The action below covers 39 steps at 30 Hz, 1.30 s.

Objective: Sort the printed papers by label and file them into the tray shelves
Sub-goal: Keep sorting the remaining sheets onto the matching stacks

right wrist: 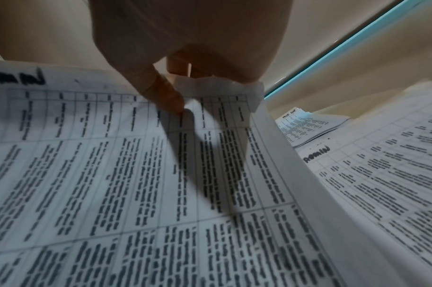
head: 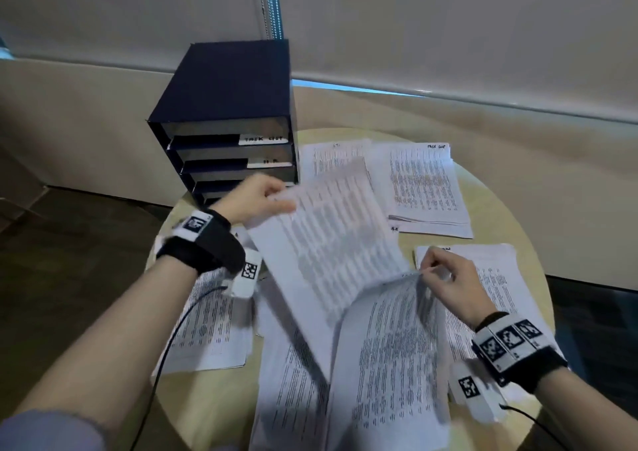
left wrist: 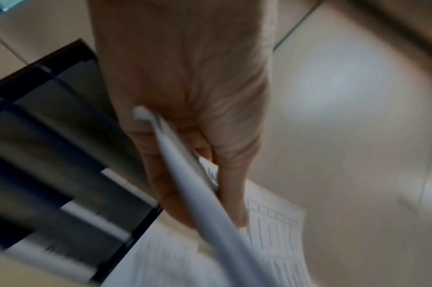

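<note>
Here, the left hand (head: 253, 197) pinches the top edge of one sheet (head: 331, 240) between thumb and fingers, and the right hand (head: 448, 283) pinches the crumpled top edge of a second sheet (head: 390, 354), marked "ADMIN"; both sheets hang in the air between the two hands and they overlap in the middle.

The danger, I think, is here: the paper is thin and already wrinkled at the right fingertips (right wrist: 165, 93), so a hard pull could tear it; also the two sheets could stick together and go to the wrong pile; the loose papers under them could slide off the round table (head: 497, 216).

Just beyond the left hand stands one dark tray shelf (head: 228, 105); I count four openings, the lowest partly hidden. Around the hands I count about five piles of paper: one (head: 428, 181) marked "TASK LIST" far from the right hand, one (head: 490, 274) just beside it, the others less clear.
</note>
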Each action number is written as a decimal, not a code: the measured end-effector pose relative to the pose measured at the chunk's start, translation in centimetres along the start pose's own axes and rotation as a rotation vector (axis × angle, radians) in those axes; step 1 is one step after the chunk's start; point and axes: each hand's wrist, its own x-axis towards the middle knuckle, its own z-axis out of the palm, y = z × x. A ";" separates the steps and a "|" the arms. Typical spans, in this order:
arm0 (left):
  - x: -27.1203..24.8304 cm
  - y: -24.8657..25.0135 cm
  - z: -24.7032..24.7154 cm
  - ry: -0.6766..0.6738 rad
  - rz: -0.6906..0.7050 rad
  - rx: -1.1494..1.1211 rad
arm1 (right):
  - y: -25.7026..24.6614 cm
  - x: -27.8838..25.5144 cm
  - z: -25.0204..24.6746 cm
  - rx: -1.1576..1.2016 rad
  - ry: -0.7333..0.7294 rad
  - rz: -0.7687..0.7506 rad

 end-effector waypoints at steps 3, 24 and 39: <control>0.3 -3.0 5.3 -0.185 -0.134 0.089 | 0.7 0.7 1.0 -0.076 -0.057 0.036; 0.2 -6.8 12.7 -0.034 0.072 0.374 | 2.5 3.5 8.5 -0.798 -0.411 -0.164; -2.2 -5.6 12.7 -0.100 0.225 0.279 | 2.0 3.2 10.0 -0.788 -0.110 -0.389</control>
